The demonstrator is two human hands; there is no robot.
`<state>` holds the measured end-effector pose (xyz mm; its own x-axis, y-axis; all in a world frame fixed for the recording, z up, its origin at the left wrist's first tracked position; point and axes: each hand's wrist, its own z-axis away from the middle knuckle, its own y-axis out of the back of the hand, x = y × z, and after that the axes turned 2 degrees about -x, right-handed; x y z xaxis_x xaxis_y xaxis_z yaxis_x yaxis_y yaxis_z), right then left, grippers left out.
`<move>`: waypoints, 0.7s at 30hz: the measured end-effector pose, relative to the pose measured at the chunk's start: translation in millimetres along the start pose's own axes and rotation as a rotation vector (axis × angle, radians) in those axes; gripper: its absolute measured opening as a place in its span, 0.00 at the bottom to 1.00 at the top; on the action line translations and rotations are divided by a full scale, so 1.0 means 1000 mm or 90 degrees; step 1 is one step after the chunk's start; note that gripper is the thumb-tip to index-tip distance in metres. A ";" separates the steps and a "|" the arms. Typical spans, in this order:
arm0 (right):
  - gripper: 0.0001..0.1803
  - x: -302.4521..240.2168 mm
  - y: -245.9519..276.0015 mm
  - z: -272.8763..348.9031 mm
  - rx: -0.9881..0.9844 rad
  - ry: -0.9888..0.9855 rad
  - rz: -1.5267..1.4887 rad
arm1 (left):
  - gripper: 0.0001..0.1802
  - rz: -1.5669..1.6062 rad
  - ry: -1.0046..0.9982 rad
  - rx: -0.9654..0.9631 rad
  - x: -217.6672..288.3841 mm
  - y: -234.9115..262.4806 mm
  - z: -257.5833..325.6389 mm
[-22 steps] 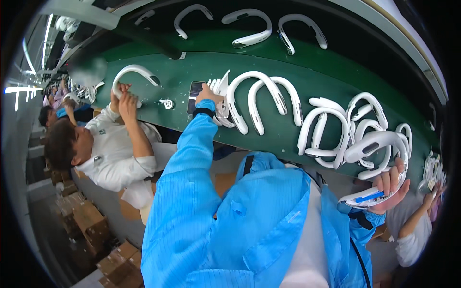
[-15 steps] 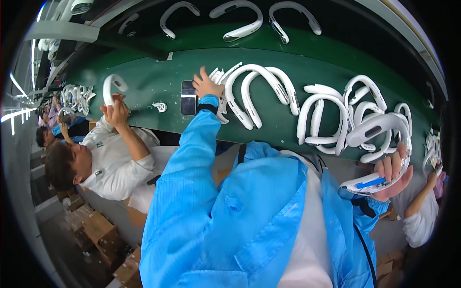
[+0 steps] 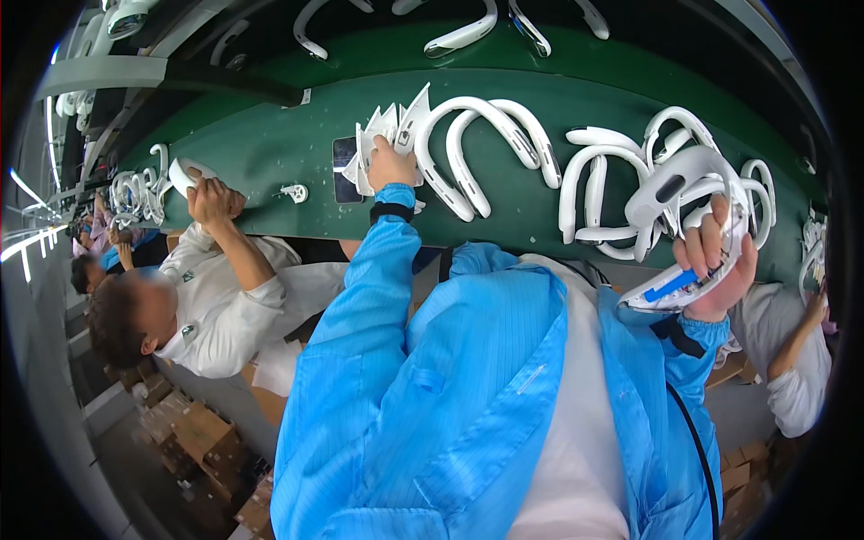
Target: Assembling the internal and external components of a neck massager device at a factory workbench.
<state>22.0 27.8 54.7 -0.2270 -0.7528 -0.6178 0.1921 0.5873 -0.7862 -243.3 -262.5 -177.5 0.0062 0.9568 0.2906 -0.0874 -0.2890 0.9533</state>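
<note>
My left hand [image 3: 392, 166] is closed on a bunch of thin white plastic covers [image 3: 378, 124], which stick up above the green bench. The fingertips are partly hidden among the covers. Right beside them lies a dark phone [image 3: 345, 184], partly covered. My right hand [image 3: 724, 261] grips a white curved neck fan [image 3: 691, 171] near the bench's front edge. One arm of this neck fan is uncovered, and a blue part [image 3: 670, 286] shows inside it. Two white U-shaped neck fans [image 3: 468, 112] lie just right of my left hand.
A pile of white neck fans [image 3: 598, 189] covers the right of the bench [image 3: 297, 135]. More hang on a rack [image 3: 463, 38] at the back. A person in white [image 3: 216, 315] at left holds a curved white part [image 3: 187, 171]; a small white piece [image 3: 295, 193] lies nearby. Another person's sleeve [image 3: 801, 396] shows at right.
My left hand has closed on the white covers and they now stand raised in it. My right hand has moved slightly up and left with the neck fan. The left co-worker's curved part has turned.
</note>
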 end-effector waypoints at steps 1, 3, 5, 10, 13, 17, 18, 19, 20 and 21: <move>0.19 0.003 0.000 0.001 -0.007 -0.002 0.012 | 0.17 0.005 -0.009 0.001 -0.001 -0.002 -0.002; 0.21 0.007 -0.002 0.001 0.016 -0.015 0.009 | 0.17 -0.063 -0.003 -0.111 -0.004 -0.012 -0.019; 0.21 0.012 -0.003 0.001 0.043 -0.055 -0.010 | 0.16 -0.095 -0.033 -0.129 -0.020 -0.021 -0.027; 0.19 0.013 -0.001 0.007 0.027 -0.031 -0.021 | 0.14 -0.141 -0.098 -0.121 -0.010 0.015 -0.026; 0.19 0.015 -0.004 0.005 0.033 -0.034 -0.029 | 0.15 -0.140 -0.105 -0.096 -0.002 0.029 -0.025; 0.18 0.016 -0.001 0.002 0.023 -0.040 -0.029 | 0.16 -0.174 -0.098 -0.125 -0.006 0.019 -0.027; 0.18 0.016 -0.001 0.002 0.023 -0.044 -0.031 | 0.15 -0.171 -0.079 -0.142 0.000 0.021 -0.026; 0.18 0.017 0.000 0.001 0.023 -0.048 -0.032 | 0.15 -0.172 -0.078 -0.143 0.002 0.019 -0.028; 0.17 0.017 0.000 0.001 0.021 -0.052 -0.033 | 0.14 -0.164 -0.082 -0.143 0.003 0.018 -0.029; 0.17 0.018 0.001 0.001 0.022 -0.054 -0.034 | 0.13 -0.156 -0.086 -0.143 0.004 0.016 -0.029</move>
<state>19.4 14.9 42.9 -0.1568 -0.8064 -0.5702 0.2145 0.5358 -0.8166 -273.9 -262.5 -163.2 0.1847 0.9796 0.0789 -0.2842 -0.0237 0.9585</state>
